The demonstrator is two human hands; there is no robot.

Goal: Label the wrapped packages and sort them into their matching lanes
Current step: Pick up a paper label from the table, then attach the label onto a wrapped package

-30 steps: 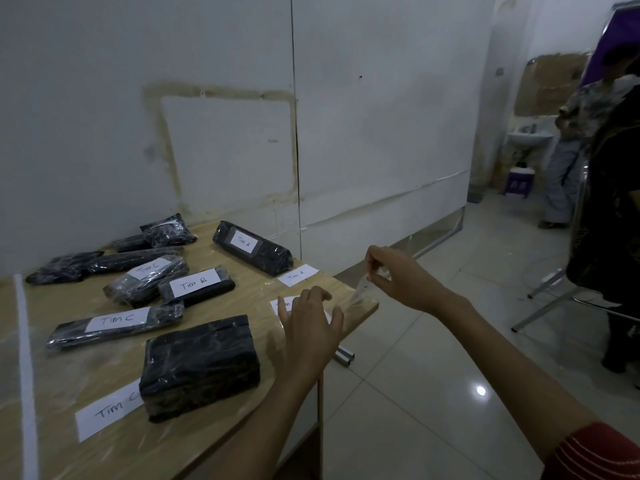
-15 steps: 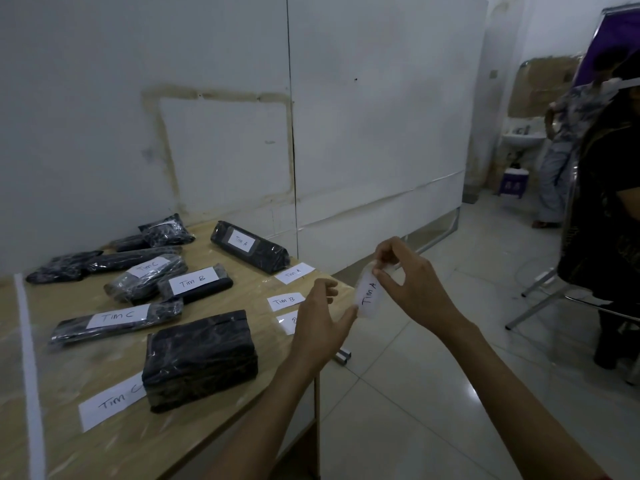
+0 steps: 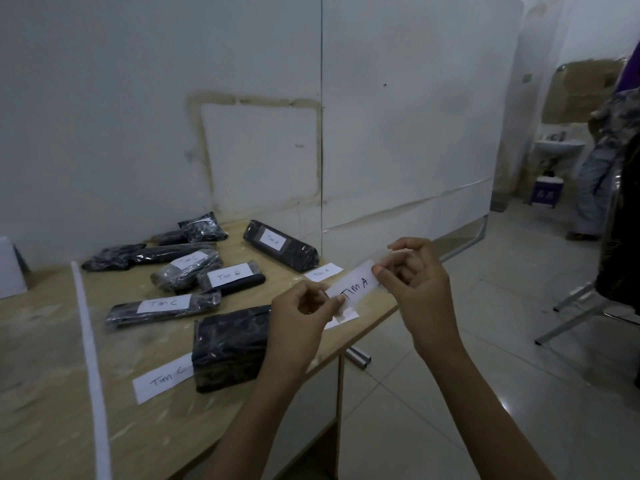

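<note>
The labelling step was in hand. At centre right of the frame, the left hand (image 3: 304, 317) and the right hand (image 3: 415, 282) held 1 paper label (image 3: 355, 287) reading "Tim A" between them, above the right edge of the table (image 3: 52, 410). The left thumb and fingers pinched its lower left end and the right thumb and forefinger pinched its upper right end, both grips narrow. Whether tape was already on it I could not tell.

Just left of the left hand, at lower centre, lay a large black package (image 3: 228, 344) with no label showing, its near end over a paper slip (image 3: 162, 377) marked "Tim C". Above it, 2 packages wore "Tim C", a third package (image 3: 232, 277) wore "Tim B", and a fourth package (image 3: 280, 244), at upper centre by the wall, wore "Tim A". More bare bundles (image 3: 114, 258) lay at the upper left.

The next move probably called for bringing the label down flat onto a bare package and pressing it smooth on the crinkled wrap. That package would then belong beside the "Tim A" one, so the large block would have to leave the "Tim C" slip.
</note>
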